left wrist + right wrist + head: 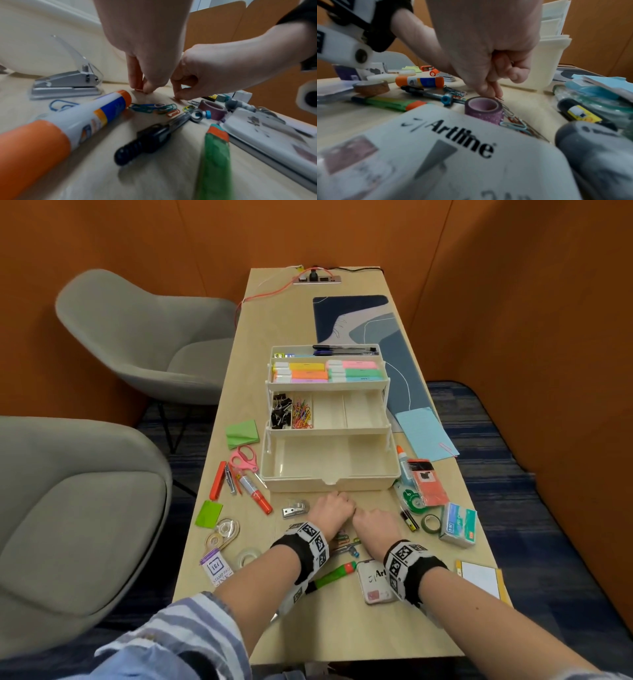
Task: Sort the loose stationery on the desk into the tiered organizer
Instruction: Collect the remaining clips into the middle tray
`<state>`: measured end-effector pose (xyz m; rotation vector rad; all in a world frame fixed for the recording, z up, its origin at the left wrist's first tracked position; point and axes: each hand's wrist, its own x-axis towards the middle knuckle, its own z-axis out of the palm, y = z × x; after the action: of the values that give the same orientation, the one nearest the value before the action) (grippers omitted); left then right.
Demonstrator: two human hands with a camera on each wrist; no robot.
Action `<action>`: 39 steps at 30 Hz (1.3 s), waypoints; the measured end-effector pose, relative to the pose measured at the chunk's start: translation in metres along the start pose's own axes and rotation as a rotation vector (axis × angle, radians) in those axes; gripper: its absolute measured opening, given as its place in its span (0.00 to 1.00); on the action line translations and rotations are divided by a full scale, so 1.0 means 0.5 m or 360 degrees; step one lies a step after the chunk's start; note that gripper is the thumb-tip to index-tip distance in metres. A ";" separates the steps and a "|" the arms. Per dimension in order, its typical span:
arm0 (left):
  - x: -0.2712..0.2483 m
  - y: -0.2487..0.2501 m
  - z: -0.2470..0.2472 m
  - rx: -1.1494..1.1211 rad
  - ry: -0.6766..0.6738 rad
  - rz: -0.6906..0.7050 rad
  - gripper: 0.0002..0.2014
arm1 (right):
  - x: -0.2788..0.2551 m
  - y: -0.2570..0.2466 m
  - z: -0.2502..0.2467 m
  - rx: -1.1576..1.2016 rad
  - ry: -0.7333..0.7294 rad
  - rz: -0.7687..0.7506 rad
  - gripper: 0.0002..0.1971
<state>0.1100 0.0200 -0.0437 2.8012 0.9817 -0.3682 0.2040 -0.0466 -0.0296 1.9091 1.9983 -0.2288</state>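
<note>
Upper tiers of the organizer (329, 419) at frame centre already stocked, bottom tray bare, and both the left hand (334, 505) and right hand (374, 520) pinch what look like paper clips (155, 107) off the still-littered bench (342, 618).

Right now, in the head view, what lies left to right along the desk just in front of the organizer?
Green paper → silver stapler → left hand → right hand → black-and-yellow cartridge → green tape roll → staples box.
</note>
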 end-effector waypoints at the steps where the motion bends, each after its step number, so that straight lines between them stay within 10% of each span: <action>1: 0.002 0.000 -0.002 -0.0016 0.0009 0.0005 0.15 | 0.001 0.002 0.003 0.0016 -0.0021 -0.0016 0.13; 5: 0.005 -0.009 -0.005 -0.0309 0.0135 -0.0066 0.14 | 0.011 0.031 0.006 0.0281 0.0014 0.0156 0.07; 14: -0.064 -0.008 0.031 -0.0703 0.0111 -0.0117 0.13 | -0.005 0.118 0.040 0.2784 0.0102 0.1189 0.14; 21: -0.101 -0.002 0.068 -0.0437 0.0038 -0.0027 0.10 | -0.052 0.118 0.022 0.3590 0.0128 0.1066 0.15; 25: -0.109 -0.004 0.066 -0.0388 -0.0002 0.0051 0.12 | -0.050 0.131 0.035 0.3131 0.0095 0.1074 0.16; 31: -0.122 -0.013 0.062 -0.0349 -0.0059 0.0091 0.08 | -0.057 0.127 0.038 0.0984 -0.0115 0.0551 0.04; 39: -0.126 -0.031 0.058 -0.0388 0.0091 -0.0066 0.13 | -0.024 0.096 0.039 0.0492 -0.0353 0.0446 0.10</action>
<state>0.0472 -0.0117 -0.0546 2.5882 1.0219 -0.1615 0.2547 -0.0617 -0.0367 2.2116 1.6031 -0.6737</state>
